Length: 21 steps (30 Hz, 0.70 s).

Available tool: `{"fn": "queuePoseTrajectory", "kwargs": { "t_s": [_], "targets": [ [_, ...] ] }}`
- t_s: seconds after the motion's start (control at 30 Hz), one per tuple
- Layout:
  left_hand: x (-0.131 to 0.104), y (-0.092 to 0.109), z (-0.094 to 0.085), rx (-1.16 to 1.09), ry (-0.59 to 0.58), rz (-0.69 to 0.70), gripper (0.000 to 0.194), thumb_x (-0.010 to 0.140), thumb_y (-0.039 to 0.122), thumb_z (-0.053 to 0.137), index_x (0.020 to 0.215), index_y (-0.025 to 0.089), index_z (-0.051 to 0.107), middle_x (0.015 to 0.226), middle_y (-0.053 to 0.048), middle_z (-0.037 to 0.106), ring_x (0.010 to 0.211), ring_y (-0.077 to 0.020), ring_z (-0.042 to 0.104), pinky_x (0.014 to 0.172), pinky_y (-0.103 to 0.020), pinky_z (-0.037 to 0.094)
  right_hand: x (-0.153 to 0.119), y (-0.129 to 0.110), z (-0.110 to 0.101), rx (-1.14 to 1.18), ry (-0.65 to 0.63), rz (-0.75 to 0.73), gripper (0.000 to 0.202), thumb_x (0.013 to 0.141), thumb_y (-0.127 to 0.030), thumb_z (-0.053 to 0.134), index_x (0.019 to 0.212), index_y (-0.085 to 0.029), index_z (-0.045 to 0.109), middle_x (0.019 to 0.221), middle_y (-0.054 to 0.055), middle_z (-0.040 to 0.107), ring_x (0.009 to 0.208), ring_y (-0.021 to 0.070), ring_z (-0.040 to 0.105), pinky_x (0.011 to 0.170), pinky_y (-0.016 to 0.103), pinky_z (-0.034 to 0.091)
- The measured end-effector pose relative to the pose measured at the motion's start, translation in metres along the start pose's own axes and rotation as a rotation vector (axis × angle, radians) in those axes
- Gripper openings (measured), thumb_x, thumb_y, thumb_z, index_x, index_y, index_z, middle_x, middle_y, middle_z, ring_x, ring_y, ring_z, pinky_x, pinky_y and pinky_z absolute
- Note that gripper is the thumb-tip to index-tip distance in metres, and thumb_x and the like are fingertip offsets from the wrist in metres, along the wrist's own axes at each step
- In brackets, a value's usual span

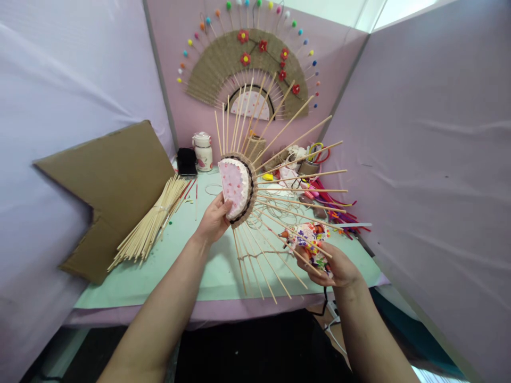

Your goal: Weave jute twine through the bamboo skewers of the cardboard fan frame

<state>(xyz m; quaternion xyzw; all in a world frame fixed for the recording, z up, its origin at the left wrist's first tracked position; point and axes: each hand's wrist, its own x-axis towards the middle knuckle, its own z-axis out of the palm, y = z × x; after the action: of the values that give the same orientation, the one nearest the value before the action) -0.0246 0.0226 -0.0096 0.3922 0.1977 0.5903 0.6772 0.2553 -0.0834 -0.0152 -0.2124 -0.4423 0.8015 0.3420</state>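
Note:
My left hand (215, 219) grips the lower edge of a half-round fan base (235, 187), thumb on its pink patterned face. White trim, a dark braid and a twine-coloured band run round its curve. Many thin wooden sticks (303, 190) radiate from that band, up, right and down. A strand of twine (259, 255) crosses the lower sticks. My right hand (329, 266) is closed round a glue gun (305, 234) with a colourful flower pattern, behind the right-hand sticks. Its nozzle points left, and a pale glue stick (351, 225) sticks out at its back.
A bundle of wooden sticks (154, 221) leans by folded cardboard (115, 181) on the left. Behind stand a white bottle (203, 152), a black item (187, 161) and a twine spool (255, 148). Coloured pipe cleaners (343, 210) lie right. A finished fan (223, 58) hangs on the back wall.

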Motion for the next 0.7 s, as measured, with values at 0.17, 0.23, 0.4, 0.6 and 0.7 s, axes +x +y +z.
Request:
{"fn": "queuePoseTrajectory", "kwargs": {
  "t_s": [0.17,0.23,0.4,0.6,0.7],
  "targets": [
    [0.0,-0.001,0.0,0.012,0.004,0.011,0.056,0.065,0.035,0.083,0.115,0.02,0.063,0.112,-0.005,0.069,0.088,-0.0136,0.066,0.077,-0.023,0.051,0.001,0.0,0.007,-0.024,0.019,-0.004,0.044,0.087,-0.056,0.054,0.084,-0.013,0.06,0.055,-0.007,0.04,0.033,0.0004,0.021,0.025,0.012,0.02],
    [0.001,-0.001,-0.001,0.006,0.005,0.015,0.054,0.066,0.034,0.083,0.114,0.02,0.063,0.112,-0.005,0.069,0.088,-0.0135,0.066,0.077,-0.023,0.052,0.001,-0.001,0.009,-0.045,0.044,0.006,0.045,0.083,-0.058,0.058,0.081,-0.014,0.059,0.055,-0.007,0.039,0.034,0.0008,0.02,0.026,0.013,0.019],
    [0.003,-0.002,-0.003,0.008,0.014,0.03,0.05,0.071,0.034,0.079,0.115,0.021,0.062,0.114,-0.006,0.068,0.089,-0.014,0.067,0.079,-0.024,0.053,-0.003,-0.016,-0.004,-0.213,0.399,-0.046,0.046,0.079,-0.063,0.057,0.083,-0.017,0.058,0.054,-0.007,0.036,0.038,0.0037,0.019,0.031,0.016,0.016],
    [0.005,-0.003,-0.003,0.044,0.11,0.021,0.049,0.073,0.032,0.076,0.117,0.021,0.06,0.113,-0.007,0.07,0.092,-0.017,0.067,0.085,-0.03,0.055,-0.013,-0.014,-0.061,-1.215,1.174,0.049,0.034,0.083,-0.048,0.051,0.085,-0.015,0.062,0.066,0.003,0.05,0.066,0.0195,0.052,0.058,0.029,0.043],
    [0.006,-0.003,-0.001,0.033,0.165,0.002,0.048,0.072,0.029,0.076,0.116,0.02,0.061,0.11,-0.006,0.071,0.093,-0.0177,0.068,0.084,-0.03,0.055,-0.019,0.001,-0.079,-1.562,1.219,0.245,0.036,0.087,-0.039,0.044,0.102,-0.011,0.063,0.092,0.014,0.057,0.089,0.0267,0.058,0.079,0.037,0.046]
  ]
}}
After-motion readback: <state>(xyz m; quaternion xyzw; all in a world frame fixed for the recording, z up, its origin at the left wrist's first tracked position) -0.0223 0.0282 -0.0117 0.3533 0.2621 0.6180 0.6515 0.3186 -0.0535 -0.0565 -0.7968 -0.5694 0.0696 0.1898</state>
